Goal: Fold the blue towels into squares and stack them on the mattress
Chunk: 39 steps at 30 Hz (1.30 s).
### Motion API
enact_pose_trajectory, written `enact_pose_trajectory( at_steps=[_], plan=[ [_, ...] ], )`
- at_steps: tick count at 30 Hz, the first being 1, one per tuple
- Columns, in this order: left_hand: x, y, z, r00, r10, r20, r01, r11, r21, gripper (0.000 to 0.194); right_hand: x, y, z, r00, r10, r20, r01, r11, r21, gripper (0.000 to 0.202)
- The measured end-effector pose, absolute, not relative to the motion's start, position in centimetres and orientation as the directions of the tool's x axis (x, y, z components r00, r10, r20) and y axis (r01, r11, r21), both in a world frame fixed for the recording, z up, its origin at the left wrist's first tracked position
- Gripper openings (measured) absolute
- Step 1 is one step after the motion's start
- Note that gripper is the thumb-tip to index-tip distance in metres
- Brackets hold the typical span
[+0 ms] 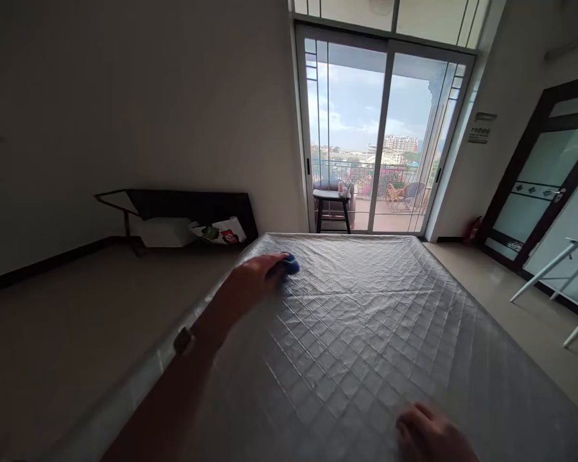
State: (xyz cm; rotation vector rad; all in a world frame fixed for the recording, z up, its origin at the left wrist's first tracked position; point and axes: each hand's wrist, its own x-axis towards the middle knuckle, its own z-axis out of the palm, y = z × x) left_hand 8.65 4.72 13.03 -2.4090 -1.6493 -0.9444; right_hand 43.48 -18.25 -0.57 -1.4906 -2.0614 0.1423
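A quilted grey mattress (366, 346) with a shiny, plastic-looking surface stretches out in front of me. Over its far left part my left hand (261, 271) reaches out, its fingers closed around a small rounded blue object (290, 264). That object is low against the mattress surface, and my palm hides part of it, so its kind is unclear. A band with a watch-like face (183, 340) sits on my left wrist. At the lower right, my right hand (426, 430) is curled closed on or just above the mattress, slightly blurred, with nothing visible in it.
Beyond the mattress stands a dark stool (332, 196) by a sliding glass door (388, 128). A low black rack (192, 205) with a white box (166, 232) and a printed bag (221, 231) is along the left wall. A light stool (568, 269) and fire extinguisher (472, 230) are right.
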Motion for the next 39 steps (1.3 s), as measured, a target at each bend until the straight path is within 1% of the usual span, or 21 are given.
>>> enact_pose_trajectory(
  at_steps=[2, 6, 8, 10, 14, 16, 18, 20, 22, 24, 25, 27, 30, 33, 35, 36, 37, 39],
  plan=[
    [11.2, 0.0, 14.2, 0.339, 0.772, 0.537, 0.803, -0.535, 0.262, 0.036, 42.6, -18.6, 1.3, -0.164, 0.881, 0.443, 0.814, 0.375, -0.444, 0.021],
    [16.0, -9.8, 14.2, 0.576, 0.636, 0.514, 0.605, -0.754, 0.255, 0.035, 40.2, -20.6, 5.5, -0.102, 0.739, 0.666, 0.666, 0.548, -0.506, 0.019],
    [17.7, -13.9, 13.9, 0.614, 0.588, 0.527, 0.53, -0.801, 0.276, 0.038, 39.3, -22.0, 7.3, -0.064, 0.698, 0.713, 0.592, 0.602, -0.536, 0.028],
    [19.0, -17.1, 13.6, 0.587, 0.577, 0.568, 0.487, -0.812, 0.321, 0.038, 38.6, -23.3, 8.7, -0.049, 0.687, 0.725, 0.526, 0.635, -0.566, 0.032],
    [20.5, -21.3, 12.8, 0.419, 0.617, 0.666, 0.425, -0.782, 0.456, 0.038, 38.3, -24.9, 10.2, -0.046, 0.668, 0.742, 0.418, 0.688, -0.594, 0.024],
    [20.9, -22.8, 11.9, 0.299, 0.685, 0.664, 0.387, -0.724, 0.572, 0.038, 38.3, -25.3, 10.5, -0.048, 0.677, 0.734, 0.348, 0.701, -0.623, 0.023],
    [21.2, -23.9, 10.8, 0.115, 0.775, 0.621, 0.296, -0.624, 0.724, 0.036, 38.2, -25.5, 10.6, -0.068, 0.712, 0.699, 0.261, 0.689, -0.676, 0.024],
    [21.7, -24.9, 9.4, -0.104, 0.841, 0.53, 0.149, -0.514, 0.845, 0.035, 37.9, -25.7, 10.7, -0.096, 0.759, 0.644, 0.191, 0.649, -0.737, 0.024],
    [22.2, -25.5, 8.2, -0.278, 0.862, 0.423, 0.019, -0.435, 0.9, 0.037, 37.5, -25.8, 10.8, -0.111, 0.794, 0.598, 0.151, 0.609, -0.779, 0.024],
    [22.5, -25.7, 7.0, -0.363, 0.864, 0.349, -0.043, -0.39, 0.92, 0.033, 37.0, -26.0, 10.8, -0.118, 0.813, 0.57, 0.125, 0.582, -0.804, 0.023],
    [22.6, -25.7, 6.5, -0.385, 0.86, 0.335, -0.048, -0.381, 0.923, 0.029, 36.8, -26.0, 10.8, -0.123, 0.82, 0.559, 0.113, 0.571, -0.813, 0.023],
    [22.3, -25.6, 5.7, -0.42, 0.832, 0.362, -0.009, -0.403, 0.915, 0.025, 36.4, -26.1, 10.8, -0.139, 0.828, 0.544, 0.093, 0.558, -0.825, 0.021],
    [21.4, -25.3, 4.6, -0.448, 0.738, 0.505, 0.133, -0.504, 0.853, 0.024, 35.8, -26.3, 10.6, -0.146, 0.818, 0.557, 0.086, 0.571, -0.816, 0.019],
    [20.1, -25.6, 4.1, -0.355, 0.698, 0.622, 0.244, -0.573, 0.782, 0.022, 35.1, -26.8, 10.6, -0.155, 0.777, 0.61, 0.105, 0.627, -0.772, 0.017],
    [18.9, -26.0, 4.3, -0.273, 0.661, 0.699, 0.364, -0.602, 0.711, 0.022, 34.7, -27.3, 10.8, -0.19, 0.737, 0.648, 0.132, 0.674, -0.727, 0.014],
    [18.1, -26.1, 4.6, -0.211, 0.624, 0.752, 0.46, -0.616, 0.64, 0.021, 34.7, -27.6, 10.9, -0.222, 0.714, 0.664, 0.157, 0.698, -0.698, 0.013],
    [16.9, -26.1, 5.0, -0.122, 0.575, 0.809, 0.566, -0.629, 0.533, 0.021, 34.8, -27.8, 11.1, -0.257, 0.689, 0.678, 0.195, 0.724, -0.662, 0.014],
    [13.7, -25.5, 6.5, 0.098, 0.464, 0.88, 0.734, -0.631, 0.251, 0.023, 36.0, -27.9, 11.6, -0.307, 0.651, 0.694, 0.325, 0.758, -0.566, 0.016]
  ],
)
